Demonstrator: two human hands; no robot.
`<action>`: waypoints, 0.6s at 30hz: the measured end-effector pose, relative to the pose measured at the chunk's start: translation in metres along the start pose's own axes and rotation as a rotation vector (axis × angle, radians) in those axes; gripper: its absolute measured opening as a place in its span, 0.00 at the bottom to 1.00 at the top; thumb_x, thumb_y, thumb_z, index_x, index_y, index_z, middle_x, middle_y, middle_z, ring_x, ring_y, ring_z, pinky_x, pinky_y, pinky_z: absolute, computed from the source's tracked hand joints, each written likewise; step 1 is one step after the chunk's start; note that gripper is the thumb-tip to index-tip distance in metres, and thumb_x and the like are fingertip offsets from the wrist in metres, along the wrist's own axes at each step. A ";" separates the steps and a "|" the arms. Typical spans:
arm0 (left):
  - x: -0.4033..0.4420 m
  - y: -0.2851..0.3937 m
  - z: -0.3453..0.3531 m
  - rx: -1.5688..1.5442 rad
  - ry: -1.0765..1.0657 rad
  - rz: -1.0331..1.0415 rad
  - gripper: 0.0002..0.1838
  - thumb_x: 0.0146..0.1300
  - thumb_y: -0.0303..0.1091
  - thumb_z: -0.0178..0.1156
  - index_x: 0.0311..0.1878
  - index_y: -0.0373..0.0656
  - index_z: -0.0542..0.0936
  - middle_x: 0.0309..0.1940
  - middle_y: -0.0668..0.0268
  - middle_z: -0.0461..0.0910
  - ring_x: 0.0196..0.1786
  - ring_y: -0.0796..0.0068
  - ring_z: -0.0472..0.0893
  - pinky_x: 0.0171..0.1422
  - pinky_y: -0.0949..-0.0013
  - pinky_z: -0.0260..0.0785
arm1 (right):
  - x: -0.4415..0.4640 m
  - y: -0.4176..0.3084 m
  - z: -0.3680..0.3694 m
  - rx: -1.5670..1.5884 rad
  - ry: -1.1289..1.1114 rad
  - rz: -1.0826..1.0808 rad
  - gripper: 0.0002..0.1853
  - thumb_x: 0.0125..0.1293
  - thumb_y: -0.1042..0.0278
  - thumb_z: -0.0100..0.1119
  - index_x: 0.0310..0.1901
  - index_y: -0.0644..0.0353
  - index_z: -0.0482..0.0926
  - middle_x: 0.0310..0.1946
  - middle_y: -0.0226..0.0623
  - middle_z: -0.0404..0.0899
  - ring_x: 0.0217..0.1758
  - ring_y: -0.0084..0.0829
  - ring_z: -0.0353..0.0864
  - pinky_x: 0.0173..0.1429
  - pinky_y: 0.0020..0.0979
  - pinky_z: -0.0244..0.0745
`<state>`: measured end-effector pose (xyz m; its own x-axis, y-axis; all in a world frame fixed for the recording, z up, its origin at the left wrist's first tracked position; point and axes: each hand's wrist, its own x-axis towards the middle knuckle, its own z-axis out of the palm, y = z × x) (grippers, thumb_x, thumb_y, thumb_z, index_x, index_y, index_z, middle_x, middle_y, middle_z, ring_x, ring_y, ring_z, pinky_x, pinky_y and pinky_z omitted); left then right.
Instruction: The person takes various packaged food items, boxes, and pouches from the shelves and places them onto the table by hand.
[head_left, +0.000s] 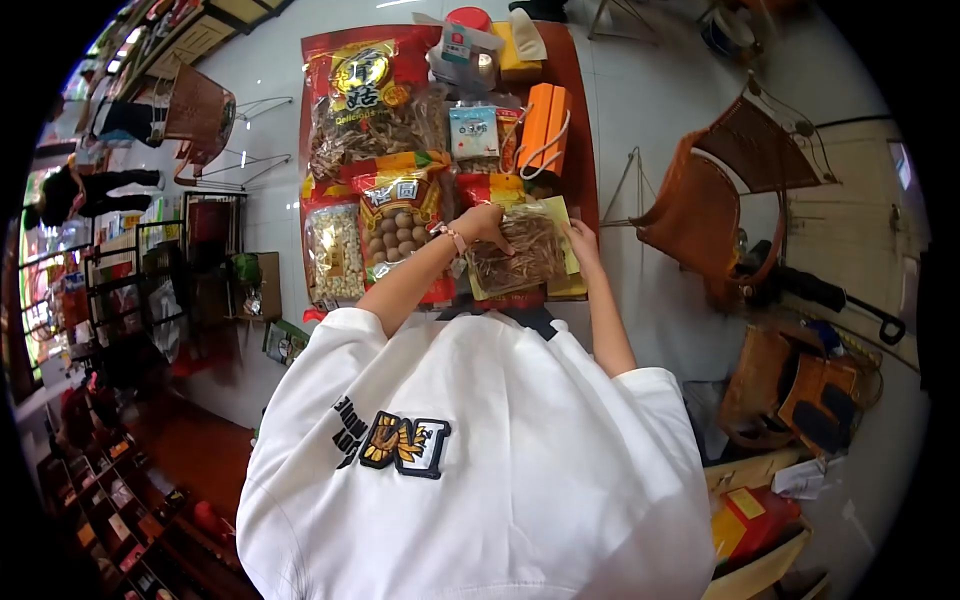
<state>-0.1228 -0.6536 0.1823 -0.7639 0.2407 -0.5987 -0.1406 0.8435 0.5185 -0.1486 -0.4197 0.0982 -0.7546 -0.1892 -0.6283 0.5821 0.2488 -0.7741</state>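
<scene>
A clear bag of thin brown dried strands (515, 262) lies at the near right of the red-brown table (585, 110). My left hand (485, 226), with a bracelet at the wrist, grips its upper left part, thumb over the plastic. At the bag's right side, my right hand (581, 244) has its fingers closed on a yellow sheet-like edge (562, 225); I cannot tell whether this belongs to the bag. Left of my left hand is a red and yellow bag of round brown dried fruits (398, 232). A red and gold packet (492, 187) is partly covered behind the bag.
A large red mushroom bag (365, 100), a bag of pale pieces (335, 250), a blue-labelled packet (474, 135) and an orange box with a white cord (545, 125) crowd the table. Chairs (690, 205) stand at both sides. Shelves (130, 270) and people are at the left.
</scene>
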 end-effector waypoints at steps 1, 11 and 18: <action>-0.004 0.000 -0.001 -0.057 -0.044 -0.023 0.38 0.23 0.53 0.72 0.40 0.37 0.76 0.37 0.53 0.77 0.43 0.57 0.76 0.46 0.63 0.68 | -0.002 0.006 -0.002 0.007 0.011 -0.001 0.22 0.58 0.60 0.54 0.51 0.65 0.69 0.43 0.39 0.75 0.46 0.30 0.72 0.48 0.28 0.65; -0.009 0.002 0.015 0.143 0.190 0.024 0.57 0.17 0.56 0.73 0.57 0.43 0.62 0.52 0.52 0.67 0.57 0.53 0.65 0.55 0.46 0.57 | -0.072 0.040 -0.003 0.859 0.050 0.100 0.32 0.53 0.41 0.55 0.53 0.56 0.66 0.49 0.35 0.70 0.54 0.33 0.67 0.58 0.39 0.59; -0.024 0.003 0.048 -0.291 0.311 -0.037 0.34 0.30 0.50 0.73 0.39 0.36 0.77 0.35 0.54 0.78 0.40 0.62 0.78 0.44 0.65 0.68 | -0.131 0.017 0.031 0.799 -0.243 0.213 0.34 0.55 0.58 0.60 0.60 0.54 0.55 0.53 0.34 0.65 0.57 0.33 0.64 0.57 0.37 0.63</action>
<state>-0.0744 -0.6334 0.1692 -0.9025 0.0192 -0.4303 -0.3090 0.6670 0.6779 -0.0307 -0.4197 0.1648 -0.5723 -0.4349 -0.6952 0.8113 -0.4240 -0.4026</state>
